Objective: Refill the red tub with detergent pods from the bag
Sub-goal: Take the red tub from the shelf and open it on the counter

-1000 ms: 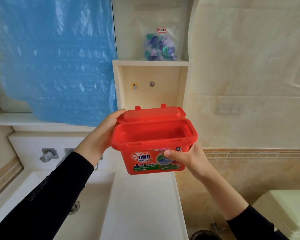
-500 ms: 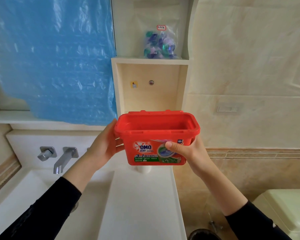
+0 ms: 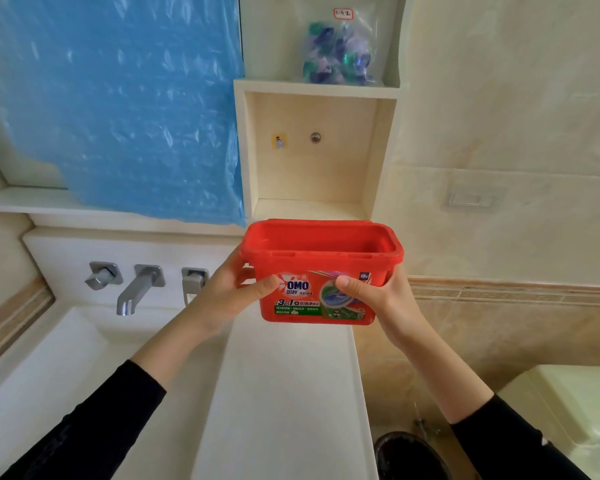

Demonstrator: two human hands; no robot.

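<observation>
At the far left of my view a blue plastic sheet (image 3: 118,105) covers the wall above the sink (image 3: 66,358), with the tap (image 3: 136,289) on the ledge behind it. Moving right, I have my left hand (image 3: 229,292) wrapped round the left end of the red tub (image 3: 321,271), thumb on its printed front. My right hand (image 3: 378,296) grips the right end the same way, so both hands are closed on it and it hangs in the air above the far end of the white worktop (image 3: 284,393). The tub is open, its lid apparently swung down behind the far rim, and the part of the inside I can see looks empty.

The bag (image 3: 340,53) of pods is well apart from the tub, standing on the upper shelf (image 3: 316,88) of the wall niche straight above. The compartment below that shelf is bare apart from a small sticker and a metal stud.

I judge this to be the opening step: tub ready, nothing poured yet. Next I would need to set the tub on the worktop to free a hand, then reach up for the bag and open it.

The worktop is a narrow, smooth white strip between sink and a drop to the floor on the right, where a dark bin (image 3: 409,455) and a pale toilet (image 3: 575,410) sit. The walls are cream marbled tile.
</observation>
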